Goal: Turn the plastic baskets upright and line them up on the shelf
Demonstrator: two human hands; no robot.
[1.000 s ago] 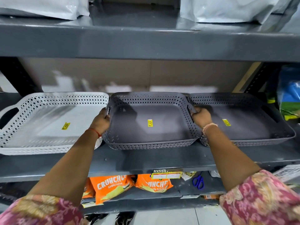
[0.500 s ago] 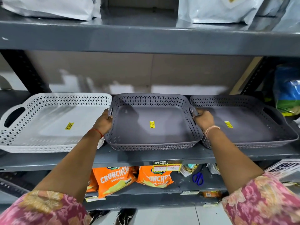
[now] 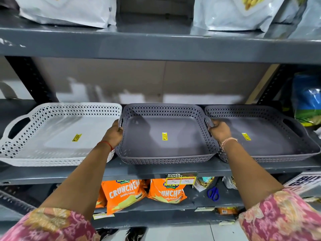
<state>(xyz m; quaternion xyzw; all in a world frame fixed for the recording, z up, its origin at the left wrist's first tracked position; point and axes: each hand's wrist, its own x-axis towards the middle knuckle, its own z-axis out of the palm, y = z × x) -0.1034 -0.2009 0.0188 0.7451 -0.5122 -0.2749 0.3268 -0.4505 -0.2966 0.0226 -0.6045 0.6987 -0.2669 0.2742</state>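
With my left hand (image 3: 113,134) and right hand (image 3: 219,130) clasping the handles of the middle grey perforated plastic basket (image 3: 166,134), I was squaring it to the grey metal shelf (image 3: 147,169) front edge, and next I needed to let go.

Orange snack bags (image 3: 124,193): "CRUNCHEX, Simply Salted". Shelf-edge tag (image 3: 181,178): "SUPER MARKET". Sign (image 3: 305,184) at right: possibly "BUY GET".

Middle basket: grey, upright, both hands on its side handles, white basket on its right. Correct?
Not quite. In the head view the white basket sits left of the middle grey basket; on its right is another grey basket. The rest holds: upright, left hand and right hand on its handles.
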